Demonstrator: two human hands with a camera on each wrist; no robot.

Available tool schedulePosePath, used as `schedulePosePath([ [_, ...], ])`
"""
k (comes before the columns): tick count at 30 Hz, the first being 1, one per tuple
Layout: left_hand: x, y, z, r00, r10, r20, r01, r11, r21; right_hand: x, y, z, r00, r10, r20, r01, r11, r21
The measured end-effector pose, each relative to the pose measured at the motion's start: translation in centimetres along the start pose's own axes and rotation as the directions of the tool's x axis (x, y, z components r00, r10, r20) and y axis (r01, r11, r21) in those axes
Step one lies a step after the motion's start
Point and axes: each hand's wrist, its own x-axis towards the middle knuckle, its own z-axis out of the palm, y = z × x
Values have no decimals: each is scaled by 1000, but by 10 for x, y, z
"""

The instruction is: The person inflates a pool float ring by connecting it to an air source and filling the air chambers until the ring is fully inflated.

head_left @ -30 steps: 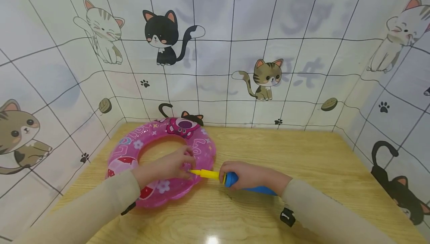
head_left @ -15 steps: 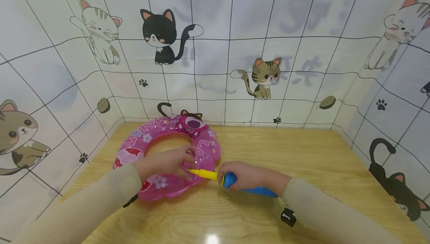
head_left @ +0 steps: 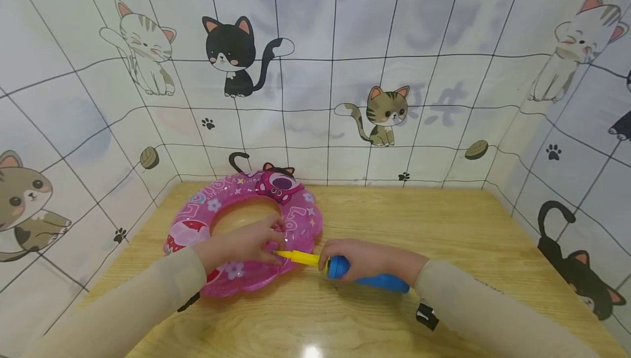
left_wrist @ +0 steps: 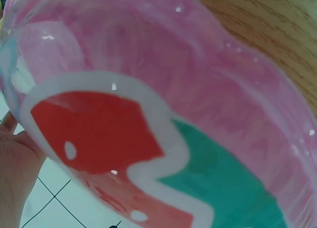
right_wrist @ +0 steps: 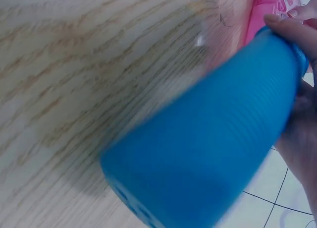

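Observation:
A pink inflatable swim ring (head_left: 300,218) with flowers and printed figures lies on the left half of the table; its pink wall (left_wrist: 208,74) and a strawberry print fill the left wrist view. My left hand (head_left: 248,243) reaches over the ring's opening, its thumb and fingers pinching the ring's near right part. Between those fingers points the yellow nozzle (head_left: 303,258) of a blue hand pump (head_left: 384,281). My right hand (head_left: 367,259) grips the pump round its blue collar. In the right wrist view the ribbed blue barrel (right_wrist: 208,129) slants, its holed end toward the camera.
The wooden table (head_left: 409,221) meets a white wall cloth (head_left: 310,84) with grid lines and cartoon cats at the back and both sides. The swim ring's far edge is close to the back wall. A black clip (head_left: 426,316) hangs below the right sleeve.
The swim ring has shifted slightly right and turned a little, its near edge moving away from me. Both hands keep their hold, with the pump in nearly the same place.

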Motion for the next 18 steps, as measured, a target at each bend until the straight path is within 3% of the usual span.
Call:
schedulePosePath([
  [7,-2,-4,4,1000,2,4,-2,1000,-4,-1,2,-2,998,-19,57,18,1000,15],
  [18,-2,-8,4,1000,-10,23,11,999,-32,-1,-1,-2,1000,-9,24,10,1000,-21],
])
